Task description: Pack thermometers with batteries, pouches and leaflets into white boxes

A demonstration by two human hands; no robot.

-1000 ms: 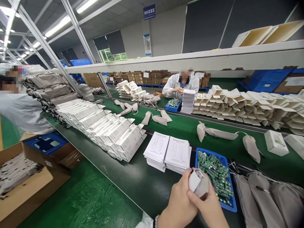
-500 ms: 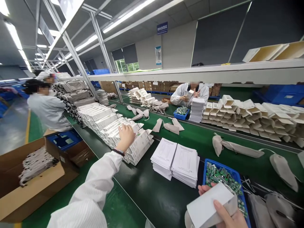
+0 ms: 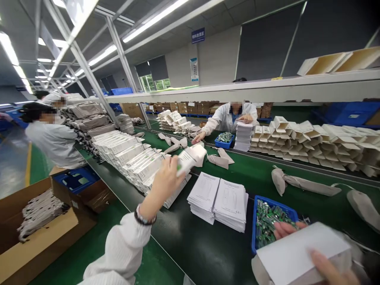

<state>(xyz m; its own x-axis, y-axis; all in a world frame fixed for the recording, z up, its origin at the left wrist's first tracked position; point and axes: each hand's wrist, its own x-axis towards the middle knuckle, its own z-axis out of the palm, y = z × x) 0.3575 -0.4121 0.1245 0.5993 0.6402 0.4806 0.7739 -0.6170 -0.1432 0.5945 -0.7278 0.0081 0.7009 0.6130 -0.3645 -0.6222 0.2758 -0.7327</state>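
A long green **belt** (image 3: 208, 253) runs away from the person, under a white **shelf** (image 3: 237, 93). Beyond the belt lies a long bank of cream **trays** (image 3: 308, 138). On the belt's far side sits a **co-worker** (image 3: 228, 118), one **hand** (image 3: 198, 137) reaching out over the belt. A second **co-worker** (image 3: 53, 142) stands off the belt's near left side, beside a cardboard **box** (image 3: 38, 237) of bundled pouches.

On the belt, a long double row of white **cartons** (image 3: 133, 158) runs up its left side. To the right of that row lie two stacks of **manuals** (image 3: 216, 202), then a **blue tray** (image 3: 274, 206) of green-banded **batteries** (image 3: 267, 221).

The **left hand** (image 3: 164, 184) is raised over the belt, its fingers and thumb closed round the near end of a white **carton** (image 3: 190, 158), which sticks out beyond the fingertips, above the row's end. The **right hand** (image 3: 328, 269) is at the belt's near right, blurred. Its **fingers** (image 3: 286, 229) curl round the far edge of a white **box** (image 3: 303, 253), pinching it against a finger lying on top. A grey **pouch** (image 3: 258, 271) shows under the box's left end, touching it.
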